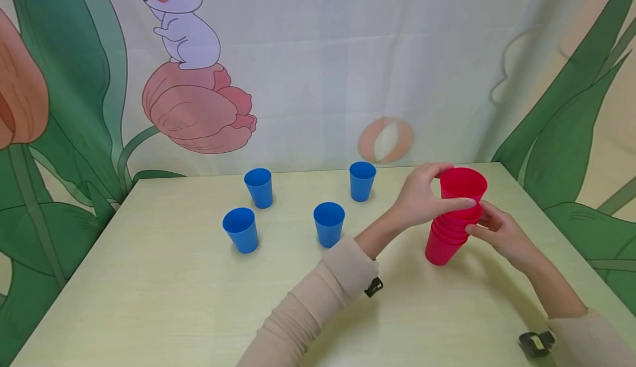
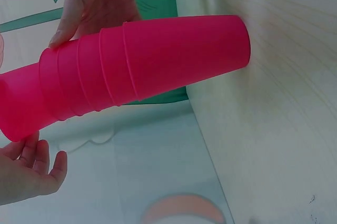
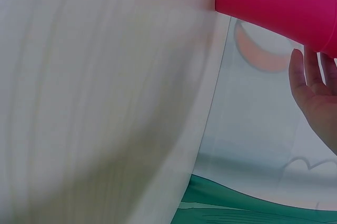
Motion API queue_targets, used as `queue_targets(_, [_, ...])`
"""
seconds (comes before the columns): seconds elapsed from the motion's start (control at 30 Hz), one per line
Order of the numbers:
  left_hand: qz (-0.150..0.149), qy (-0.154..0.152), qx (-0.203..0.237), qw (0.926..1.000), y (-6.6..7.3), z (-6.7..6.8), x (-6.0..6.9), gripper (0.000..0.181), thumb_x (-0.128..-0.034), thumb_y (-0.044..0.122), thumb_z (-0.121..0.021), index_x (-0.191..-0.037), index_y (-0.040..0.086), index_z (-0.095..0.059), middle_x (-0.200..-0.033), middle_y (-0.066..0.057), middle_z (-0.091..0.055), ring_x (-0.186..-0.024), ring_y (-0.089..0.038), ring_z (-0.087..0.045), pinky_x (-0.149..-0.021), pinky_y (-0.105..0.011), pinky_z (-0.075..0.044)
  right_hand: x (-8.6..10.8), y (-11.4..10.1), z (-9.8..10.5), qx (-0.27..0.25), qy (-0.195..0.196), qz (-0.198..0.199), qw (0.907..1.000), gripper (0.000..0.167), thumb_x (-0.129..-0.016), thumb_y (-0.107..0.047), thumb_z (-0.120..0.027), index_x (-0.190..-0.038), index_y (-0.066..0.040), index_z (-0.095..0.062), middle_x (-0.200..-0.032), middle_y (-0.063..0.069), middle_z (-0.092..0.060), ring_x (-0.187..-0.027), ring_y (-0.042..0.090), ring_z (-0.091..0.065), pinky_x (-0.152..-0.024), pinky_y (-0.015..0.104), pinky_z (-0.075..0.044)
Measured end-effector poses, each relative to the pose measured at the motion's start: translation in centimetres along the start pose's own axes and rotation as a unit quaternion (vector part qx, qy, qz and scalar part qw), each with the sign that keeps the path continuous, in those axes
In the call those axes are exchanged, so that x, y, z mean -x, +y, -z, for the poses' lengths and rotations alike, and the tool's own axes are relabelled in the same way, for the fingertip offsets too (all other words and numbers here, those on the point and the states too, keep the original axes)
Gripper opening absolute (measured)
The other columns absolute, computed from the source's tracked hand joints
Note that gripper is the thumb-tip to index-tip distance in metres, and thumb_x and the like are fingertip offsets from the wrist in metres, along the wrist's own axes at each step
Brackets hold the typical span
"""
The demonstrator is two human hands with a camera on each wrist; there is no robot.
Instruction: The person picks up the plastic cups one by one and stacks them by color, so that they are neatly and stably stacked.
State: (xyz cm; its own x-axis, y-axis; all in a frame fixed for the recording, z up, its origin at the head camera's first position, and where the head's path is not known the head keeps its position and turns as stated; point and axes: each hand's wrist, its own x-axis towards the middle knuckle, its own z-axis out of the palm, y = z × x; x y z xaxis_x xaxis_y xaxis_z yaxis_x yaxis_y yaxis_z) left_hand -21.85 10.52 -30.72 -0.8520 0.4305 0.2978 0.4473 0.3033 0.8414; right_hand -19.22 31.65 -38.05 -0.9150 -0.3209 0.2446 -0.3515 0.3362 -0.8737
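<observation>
A stack of several nested red plastic cups (image 1: 444,247) stands at the right of the table, its base at the tabletop. The topmost red cup (image 1: 454,189) sticks up well above the others' rims. My left hand (image 1: 426,197) grips this top cup, thumb across its near side and fingers behind. On the right side, my right hand (image 1: 507,240) holds the stack around its rims, thumb in front. The left wrist view shows the stacked rims (image 2: 102,66) side-on, with the right thumb against one rim. The cups' insides are mostly hidden.
Several blue cups stand upright and apart: a front left cup (image 1: 240,232), a back left cup (image 1: 259,189), a front middle cup (image 1: 329,224) and a back right cup (image 1: 362,182). A printed curtain (image 1: 308,69) hangs behind the pale table (image 1: 149,301).
</observation>
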Motion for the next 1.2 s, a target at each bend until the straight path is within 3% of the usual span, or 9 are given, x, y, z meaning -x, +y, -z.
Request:
queue_targets(0.47, [0.023, -0.038, -0.045, 0.9980, -0.7, -1.0, -0.1, 0.067, -0.0711, 0.033, -0.077, -0.129, 0.014, -0.048, -0.119, 0.007, -0.053, -0.108, -0.005, -0.046, -0.073, -0.015, -0.045, 0.0, -0.1, 0.0, -0.002, 0.000, 0.005, 1.0000, 0.045, -0.089, 0.000, -0.053, -0.128, -0.020, -0.043, -0.109, -0.015, -0.053, -0.096, 0.002, -0.052, -0.073, 0.019, -0.050])
queue_targets(0.8, [0.033, -0.050, -0.085, 0.9946, -1.2, -1.4, -0.1, 0.069, -0.0716, 0.035, -0.076, -0.131, 0.015, -0.047, -0.122, 0.006, -0.051, -0.110, -0.005, -0.042, -0.074, -0.015, -0.044, -0.1, 0.0, 0.0, -0.013, -0.003, 0.013, 0.9998, 0.046, -0.089, 0.001, -0.053, -0.131, -0.018, -0.043, -0.111, -0.014, -0.054, -0.096, 0.004, -0.053, -0.074, 0.020, -0.050])
queue_targets(1.2, [-0.007, -0.048, -0.113, 0.9924, -0.6, 0.0, 1.0, 0.067, -0.0743, 0.040, -0.072, -0.131, 0.015, -0.046, -0.126, 0.005, -0.049, -0.111, -0.005, -0.042, -0.079, -0.017, -0.042, 0.0, 0.0, -0.1, -0.005, 0.006, 0.004, 1.0000, 0.044, -0.089, -0.001, -0.054, -0.129, -0.018, -0.044, -0.110, -0.016, -0.053, -0.096, 0.003, -0.053, -0.073, 0.020, -0.050])
